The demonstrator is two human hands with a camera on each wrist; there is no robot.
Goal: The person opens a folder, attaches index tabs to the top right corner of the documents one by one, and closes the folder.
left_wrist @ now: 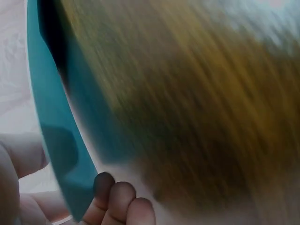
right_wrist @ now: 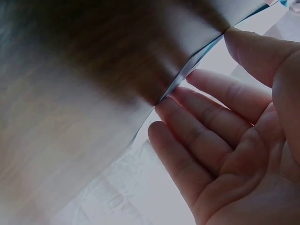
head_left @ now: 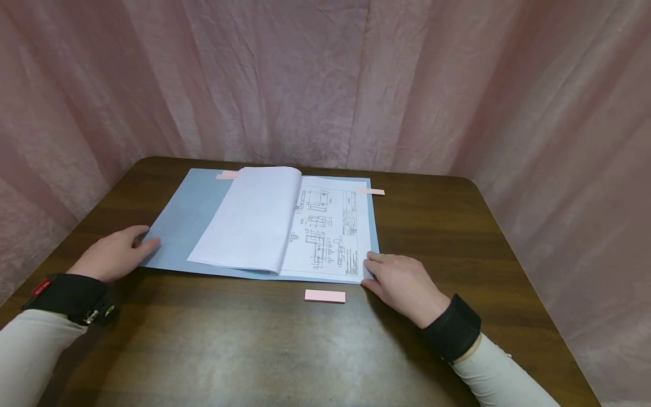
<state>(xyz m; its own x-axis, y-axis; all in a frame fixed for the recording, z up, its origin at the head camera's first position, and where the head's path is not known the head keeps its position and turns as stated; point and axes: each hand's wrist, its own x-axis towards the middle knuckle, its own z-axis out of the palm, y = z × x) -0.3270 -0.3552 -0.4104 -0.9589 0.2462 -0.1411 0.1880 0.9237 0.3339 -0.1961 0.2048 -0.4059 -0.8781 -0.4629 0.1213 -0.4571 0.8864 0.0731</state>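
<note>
A light blue folder (head_left: 190, 209) lies spread on the table with a stack of sheets inside. Its turned white sheets (head_left: 244, 220) bow up over the left side, and a sheet with a technical drawing (head_left: 333, 226) faces up on the right. My left hand (head_left: 113, 251) pinches the folder's near left corner; in the left wrist view the blue cover (left_wrist: 56, 140) passes between thumb and fingers. At the near right corner, my right hand (head_left: 404, 282) rests with fairly straight fingers (right_wrist: 192, 124), tips touching the folder's edge.
A pink sticky note pad (head_left: 325, 296) lies in front of the folder. Pink strips (head_left: 375, 191) stick out at the right edge and at the top left (head_left: 227, 175). The brown wooden table (head_left: 244, 339) ends at a pink curtain (head_left: 315, 79) behind.
</note>
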